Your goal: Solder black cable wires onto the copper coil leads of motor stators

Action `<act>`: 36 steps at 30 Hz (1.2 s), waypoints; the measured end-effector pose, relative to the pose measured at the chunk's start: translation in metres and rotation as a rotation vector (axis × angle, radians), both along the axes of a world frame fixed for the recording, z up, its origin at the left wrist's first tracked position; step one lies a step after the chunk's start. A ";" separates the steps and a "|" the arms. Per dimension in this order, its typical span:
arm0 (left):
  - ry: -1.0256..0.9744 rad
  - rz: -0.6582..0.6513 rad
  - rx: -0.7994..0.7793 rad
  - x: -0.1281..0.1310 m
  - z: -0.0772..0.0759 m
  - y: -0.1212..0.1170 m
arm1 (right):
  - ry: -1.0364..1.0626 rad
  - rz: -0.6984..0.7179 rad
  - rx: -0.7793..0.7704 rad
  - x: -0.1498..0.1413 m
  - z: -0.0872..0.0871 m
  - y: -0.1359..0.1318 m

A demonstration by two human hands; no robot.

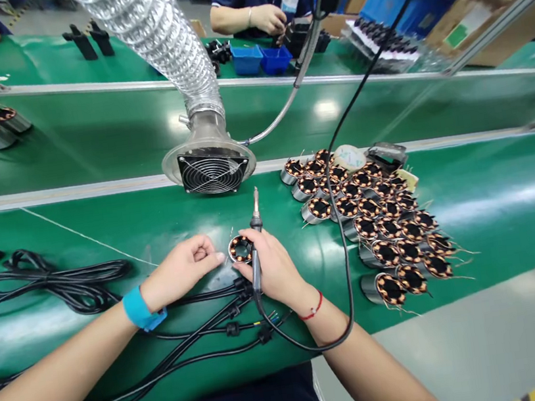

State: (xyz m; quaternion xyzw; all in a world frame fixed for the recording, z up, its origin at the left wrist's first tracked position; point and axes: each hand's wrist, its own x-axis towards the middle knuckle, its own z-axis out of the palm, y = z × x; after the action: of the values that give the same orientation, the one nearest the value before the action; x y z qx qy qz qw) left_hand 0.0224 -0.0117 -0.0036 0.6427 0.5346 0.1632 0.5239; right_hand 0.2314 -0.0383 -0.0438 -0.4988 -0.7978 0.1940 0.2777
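My right hand is closed round a motor stator, a metal ring with copper windings, its thumb and fingers at the ring's right side. The same hand also holds a soldering iron, its tip pointing up and away from me. Left of the stator, my left hand has its fingers curled and thumb and forefinger in a pinch. Whatever that pinch holds, if anything, is too small to make out. A thin wire end sticks up from the stator's top.
Many wound stators stand grouped at the right. Black cables lie in front of and left of my hands. A fan hood hangs ahead on a foil duct. The iron's cord loops at the right. Across the bench, a person works.
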 end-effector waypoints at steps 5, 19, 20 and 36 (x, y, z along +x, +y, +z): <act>-0.027 0.025 -0.129 0.008 -0.004 -0.004 | -0.011 0.014 -0.022 0.001 -0.001 0.001; -0.031 -0.260 0.048 0.005 0.001 0.019 | -0.019 0.044 0.017 0.002 -0.001 0.001; -0.068 -0.267 0.022 0.008 -0.001 0.024 | -0.019 0.049 0.019 0.002 -0.002 0.001; 0.161 -0.299 0.060 -0.006 -0.008 0.037 | -0.036 0.060 0.002 0.005 0.001 0.001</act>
State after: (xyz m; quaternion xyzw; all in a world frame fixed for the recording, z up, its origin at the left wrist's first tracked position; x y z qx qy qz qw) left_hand 0.0163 0.0253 -0.0112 0.7414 0.4680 0.0473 0.4786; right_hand 0.2361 -0.0372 -0.0424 -0.4778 -0.8175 0.1924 0.2577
